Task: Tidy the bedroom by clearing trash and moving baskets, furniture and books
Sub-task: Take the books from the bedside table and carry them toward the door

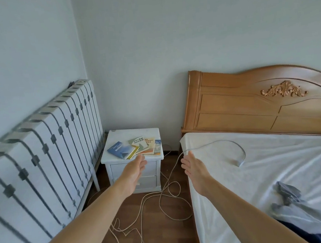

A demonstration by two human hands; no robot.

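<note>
— Bare skin on both arms, stretched forward. What are the hands doing?

— The left hand (133,173) is spread, fingers straight and loosely apart, palm turned inward. It holds nothing. Its fingertips reach just short of the front edge of the white nightstand (116,137), in front of the drawer faces.

— And the other?

— The right hand (194,170) is spread the same way, palm facing the left one, empty. It hovers over the near corner of the bed (278,168), close to the white sheet; whether it touches the sheet I cannot tell.

— Where are the books?

— The books (136,147) lie on top of the nightstand, toward its front right part, fanned out and overlapping. A blue one sits at the left with a yellow-edged one under it, then a pale green cover, a cream and orange one, and a blue corner at the far right. The print is too blurred to read.

— Anything around them?

— A grey cable (241,150) curves across the sheet, drops off the bed edge and joins loose loops of pale cord (163,195) on the wooden floor between nightstand and bed. A white radiator (47,152) runs along the left wall, and the wooden headboard (262,103) stands against the back wall. Crumpled grey and dark fabric (301,211) lies on the bed at lower right.
</note>
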